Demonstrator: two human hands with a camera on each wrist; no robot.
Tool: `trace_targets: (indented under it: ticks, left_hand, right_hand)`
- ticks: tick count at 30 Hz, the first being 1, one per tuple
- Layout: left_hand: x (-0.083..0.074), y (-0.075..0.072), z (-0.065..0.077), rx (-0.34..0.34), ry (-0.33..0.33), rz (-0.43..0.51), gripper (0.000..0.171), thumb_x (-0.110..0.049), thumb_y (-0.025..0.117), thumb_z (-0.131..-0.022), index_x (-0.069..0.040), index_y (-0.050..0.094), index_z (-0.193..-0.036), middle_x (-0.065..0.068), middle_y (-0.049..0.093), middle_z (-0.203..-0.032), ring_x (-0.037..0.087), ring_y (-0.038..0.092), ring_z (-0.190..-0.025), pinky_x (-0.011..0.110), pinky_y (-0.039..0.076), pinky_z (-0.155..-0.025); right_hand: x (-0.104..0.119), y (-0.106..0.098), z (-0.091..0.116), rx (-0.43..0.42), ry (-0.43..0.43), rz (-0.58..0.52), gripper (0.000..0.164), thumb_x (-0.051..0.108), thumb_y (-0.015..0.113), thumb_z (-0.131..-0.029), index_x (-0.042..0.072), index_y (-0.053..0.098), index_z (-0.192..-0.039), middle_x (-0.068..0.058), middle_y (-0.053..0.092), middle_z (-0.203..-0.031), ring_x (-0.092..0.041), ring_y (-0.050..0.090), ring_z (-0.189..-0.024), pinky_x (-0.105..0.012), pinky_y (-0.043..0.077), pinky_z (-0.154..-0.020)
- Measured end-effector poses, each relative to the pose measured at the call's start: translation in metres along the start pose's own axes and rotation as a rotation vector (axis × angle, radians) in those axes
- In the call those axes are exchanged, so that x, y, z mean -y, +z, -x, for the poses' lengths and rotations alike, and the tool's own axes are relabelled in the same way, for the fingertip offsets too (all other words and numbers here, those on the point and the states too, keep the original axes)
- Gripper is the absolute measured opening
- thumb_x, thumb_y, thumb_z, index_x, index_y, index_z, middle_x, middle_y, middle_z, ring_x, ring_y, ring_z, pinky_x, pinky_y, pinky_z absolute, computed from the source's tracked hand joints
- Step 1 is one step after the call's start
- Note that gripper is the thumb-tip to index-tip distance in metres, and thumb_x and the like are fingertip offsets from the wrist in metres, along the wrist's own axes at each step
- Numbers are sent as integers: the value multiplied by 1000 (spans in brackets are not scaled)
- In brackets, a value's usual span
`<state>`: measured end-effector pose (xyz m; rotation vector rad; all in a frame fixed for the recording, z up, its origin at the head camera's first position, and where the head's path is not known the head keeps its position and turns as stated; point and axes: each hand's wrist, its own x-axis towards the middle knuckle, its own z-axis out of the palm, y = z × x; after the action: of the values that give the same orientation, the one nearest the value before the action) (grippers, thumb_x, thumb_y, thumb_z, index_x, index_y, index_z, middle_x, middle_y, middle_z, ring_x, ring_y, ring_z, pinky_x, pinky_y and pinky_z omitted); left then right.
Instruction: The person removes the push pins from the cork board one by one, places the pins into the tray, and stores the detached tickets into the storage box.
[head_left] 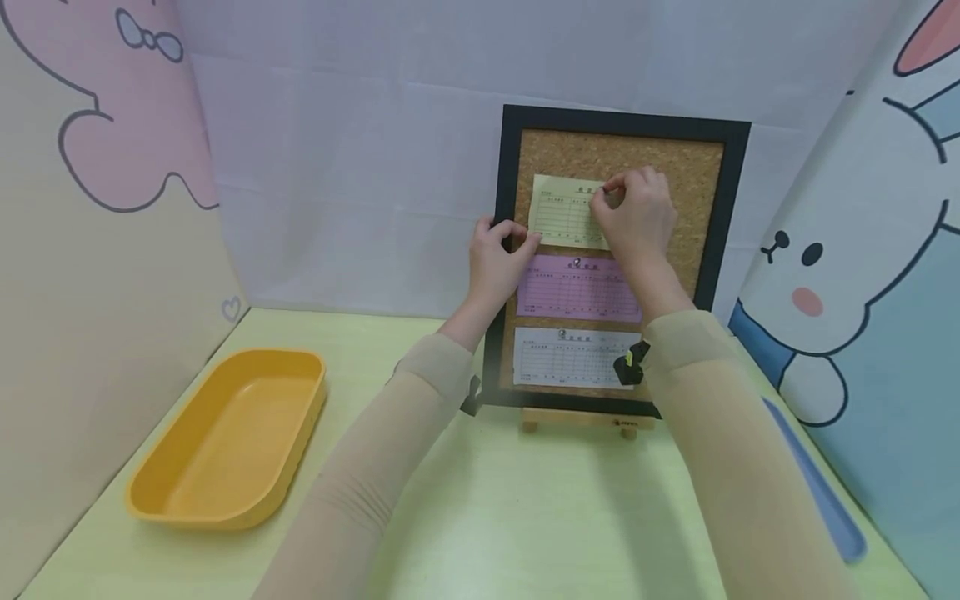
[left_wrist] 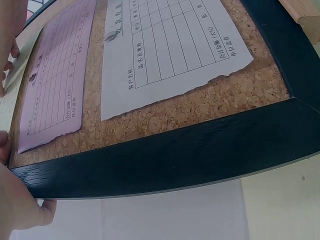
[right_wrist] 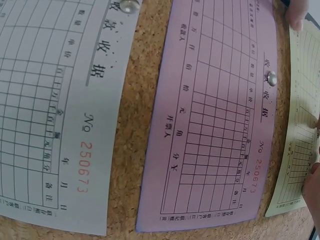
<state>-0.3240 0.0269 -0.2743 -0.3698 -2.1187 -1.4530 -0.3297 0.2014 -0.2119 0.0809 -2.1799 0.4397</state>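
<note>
A black-framed cork board (head_left: 690,200) stands upright on a small wooden easel (head_left: 588,419). Pinned down its face are a yellow receipt slip (head_left: 562,215), a pink slip (head_left: 577,292) and a white slip (head_left: 573,358). My left hand (head_left: 497,254) grips the board's left edge, fingers behind the frame in the left wrist view and thumb near the yellow slip's lower left corner. At that slip's top edge my right hand (head_left: 641,212) pinches a small pushpin (head_left: 606,191) between thumb and forefinger, mostly hidden by the fingertips.
A yellow plastic tray (head_left: 311,367) lies at the left of the pale table. Along the right side, partly behind my right sleeve, is a blue tray edge (head_left: 817,483). Silver pushpins (right_wrist: 271,78) hold the pink and white slips. Cartoon-printed walls flank the table.
</note>
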Motion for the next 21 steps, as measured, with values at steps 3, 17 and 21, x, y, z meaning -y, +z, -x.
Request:
trace_targets:
  ticks: [3, 17, 21]
  left_hand:
    - [0, 0, 0, 3, -8, 1, 19, -28, 67, -82, -8, 65, -83, 14, 42, -131, 29, 33, -128, 37, 27, -104]
    - [-2, 0, 1, -14, 2, 35, 19, -25, 66, -82, -7, 65, -80, 15, 44, -125, 28, 35, -125, 35, 25, -105]
    - [-3, 0, 1, -11, -3, 37, 19, -25, 66, -82, -6, 65, -81, 16, 43, -127, 28, 34, -126, 35, 25, -105]
  right_hand:
    - [1, 1, 0, -20, -23, 18, 23, 26, 53, -85, 5, 63, -87, -9, 57, -88, -23, 50, -87, -41, 43, -65]
    - [0, 3, -1, -69, -80, 29, 21, 22, 54, -83, 2, 62, -83, -11, 56, -84, -26, 52, -78, -44, 43, -59]
    - [0, 2, -1, -62, -74, 25, 21, 22, 54, -84, 3, 62, -84, -11, 56, -85, -26, 52, -79, -44, 43, -60]
